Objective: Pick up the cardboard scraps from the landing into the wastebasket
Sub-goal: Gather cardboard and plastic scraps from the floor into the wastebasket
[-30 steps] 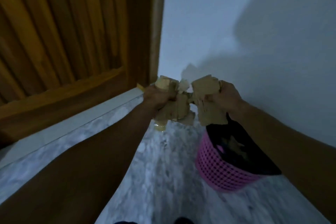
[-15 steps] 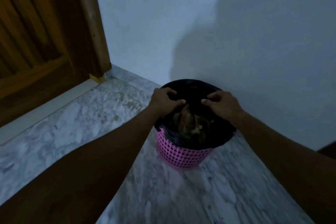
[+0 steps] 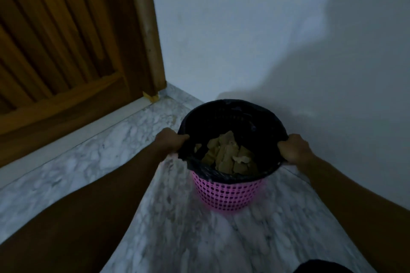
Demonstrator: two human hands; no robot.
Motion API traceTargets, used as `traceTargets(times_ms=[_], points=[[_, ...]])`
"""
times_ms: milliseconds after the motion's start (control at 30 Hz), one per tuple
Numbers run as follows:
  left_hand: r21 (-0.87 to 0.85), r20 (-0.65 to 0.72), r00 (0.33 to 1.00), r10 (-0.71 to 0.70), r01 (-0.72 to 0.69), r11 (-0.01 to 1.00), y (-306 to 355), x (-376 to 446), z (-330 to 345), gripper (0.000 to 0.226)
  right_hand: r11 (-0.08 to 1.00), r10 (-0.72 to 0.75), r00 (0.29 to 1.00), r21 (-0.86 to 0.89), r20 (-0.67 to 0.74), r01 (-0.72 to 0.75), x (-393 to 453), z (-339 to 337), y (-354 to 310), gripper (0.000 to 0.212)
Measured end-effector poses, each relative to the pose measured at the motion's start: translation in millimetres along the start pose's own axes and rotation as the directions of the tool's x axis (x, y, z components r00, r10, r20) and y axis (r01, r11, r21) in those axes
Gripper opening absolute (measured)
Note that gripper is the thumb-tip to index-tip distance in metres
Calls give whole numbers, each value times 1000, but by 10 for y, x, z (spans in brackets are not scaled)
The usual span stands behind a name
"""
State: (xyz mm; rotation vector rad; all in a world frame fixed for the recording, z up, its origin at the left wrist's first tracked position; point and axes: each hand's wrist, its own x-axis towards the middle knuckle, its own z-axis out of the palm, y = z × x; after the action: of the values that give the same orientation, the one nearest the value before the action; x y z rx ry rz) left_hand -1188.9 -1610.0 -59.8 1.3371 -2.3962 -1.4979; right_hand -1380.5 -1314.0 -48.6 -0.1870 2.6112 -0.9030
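A pink lattice wastebasket (image 3: pixel 226 195) lined with a black bag stands on the marble floor close to the white wall. Several brown cardboard scraps (image 3: pixel 226 157) lie inside it. My left hand (image 3: pixel 169 142) grips the left side of the bag-covered rim. My right hand (image 3: pixel 294 148) grips the right side of the rim. Both hands have their fingers curled over the edge.
A wooden door (image 3: pixel 66 46) with its frame (image 3: pixel 148 29) fills the left. A white wall (image 3: pixel 266 40) runs behind and to the right of the basket. Grey-white marble floor (image 3: pixel 93 153) spreads toward me. A dark shape (image 3: pixel 324 267) sits at the bottom edge.
A second ago both hands held a bundle of scraps above the basket. They lowered the scraps in, let go, and moved apart to grip the rim on each side.
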Motion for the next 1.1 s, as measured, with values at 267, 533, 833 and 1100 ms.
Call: traceTargets(times_ms=[267,533,833,1100], points=[[-207,-330,918,-221,158,966,-635,-303,-1190,36,942,-332,925,16,186,335,38,1032,-1201,40],[-355,-522,775,-355,181,917,-1623,-948,-1971,22,875,-479,814,100,330,474,-345,2368,-1994,46],[-469,-555,700,-449,183,864,-2252,-1733,-2142,46,828,-506,700,56,504,558,-907,3115,-2366,41],[-435,-587,677,-443,197,878,-2889,-1980,-2331,40,388,-915,402,-193,37,901,-1601,3123,-2576,58]])
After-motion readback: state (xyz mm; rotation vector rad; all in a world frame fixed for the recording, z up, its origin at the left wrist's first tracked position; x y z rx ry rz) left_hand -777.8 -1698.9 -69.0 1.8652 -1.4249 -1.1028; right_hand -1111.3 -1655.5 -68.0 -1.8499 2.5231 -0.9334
